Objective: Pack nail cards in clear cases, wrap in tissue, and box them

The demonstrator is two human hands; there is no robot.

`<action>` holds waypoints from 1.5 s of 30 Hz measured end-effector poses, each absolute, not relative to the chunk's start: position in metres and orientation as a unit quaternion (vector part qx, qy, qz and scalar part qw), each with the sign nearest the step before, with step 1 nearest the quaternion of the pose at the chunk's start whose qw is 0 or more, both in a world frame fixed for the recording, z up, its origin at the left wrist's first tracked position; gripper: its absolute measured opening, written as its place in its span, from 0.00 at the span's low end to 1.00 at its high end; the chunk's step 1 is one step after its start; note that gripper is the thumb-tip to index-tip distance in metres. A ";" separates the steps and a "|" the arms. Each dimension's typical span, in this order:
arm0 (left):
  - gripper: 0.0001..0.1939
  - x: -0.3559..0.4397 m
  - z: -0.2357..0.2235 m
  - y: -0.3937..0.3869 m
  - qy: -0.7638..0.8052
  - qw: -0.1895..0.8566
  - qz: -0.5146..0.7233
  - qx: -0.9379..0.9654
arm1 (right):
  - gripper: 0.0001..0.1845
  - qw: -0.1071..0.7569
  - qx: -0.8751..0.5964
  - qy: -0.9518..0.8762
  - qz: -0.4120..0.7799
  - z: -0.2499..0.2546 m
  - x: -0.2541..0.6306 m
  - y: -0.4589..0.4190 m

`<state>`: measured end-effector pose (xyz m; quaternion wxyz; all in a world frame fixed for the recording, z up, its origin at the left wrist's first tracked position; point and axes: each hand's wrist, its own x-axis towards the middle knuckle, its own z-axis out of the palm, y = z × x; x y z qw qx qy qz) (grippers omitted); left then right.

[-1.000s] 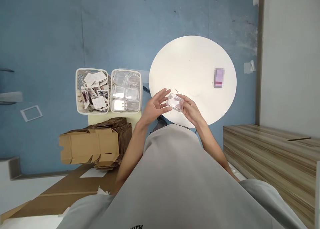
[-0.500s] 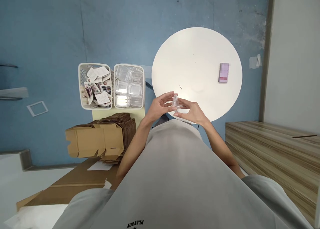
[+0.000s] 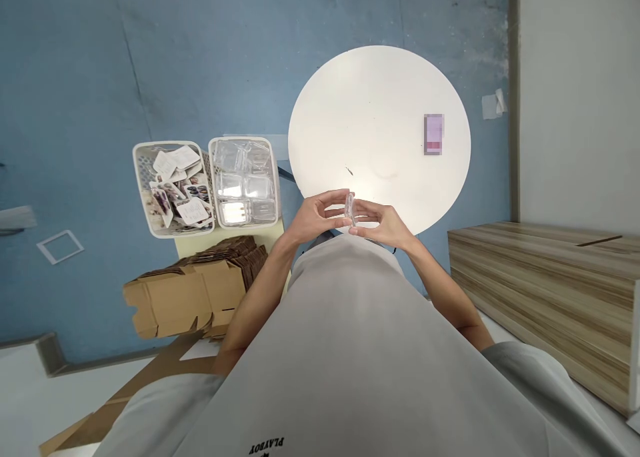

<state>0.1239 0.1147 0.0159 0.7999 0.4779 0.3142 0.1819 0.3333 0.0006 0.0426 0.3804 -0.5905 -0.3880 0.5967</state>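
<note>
A small clear plastic box [image 3: 349, 208] is held on edge between my two hands, above the near edge of the round white table [image 3: 380, 97]. My left hand [image 3: 320, 216] grips its left side, thumb below and fingers above. On its right side, my right hand [image 3: 381, 224] pinches it with thumb and fingers. The fingers cover part of the box, and I cannot tell whether its lid is fully closed.
Left of the table stand a white basket [image 3: 274, 147] of clear plastic boxes and another basket [image 3: 137, 177] of carded packets. Folded brown cardboard boxes [image 3: 180, 300] are stacked nearer me. A blurred purple item [image 3: 434, 134] lies on the table's right. A wood-grain cabinet [image 3: 540, 277] stands at right.
The view has shifted and turned slightly, so the table and baskets sit further left. Both hands keep hold of the clear box, which now looks narrower, seen more edge-on.
</note>
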 end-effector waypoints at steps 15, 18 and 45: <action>0.36 0.138 0.009 0.103 0.380 0.747 0.249 0.486 | 0.33 0.474 -0.639 -0.274 0.539 0.043 0.333 0.018; 0.32 0.145 0.002 0.098 0.412 0.724 0.277 0.480 | 0.35 0.467 -0.644 -0.265 0.546 0.031 0.324 0.026; 0.17 -0.143 -0.119 0.209 0.896 0.219 0.015 0.386 | 0.28 0.416 -0.677 -0.279 0.539 0.041 0.277 0.079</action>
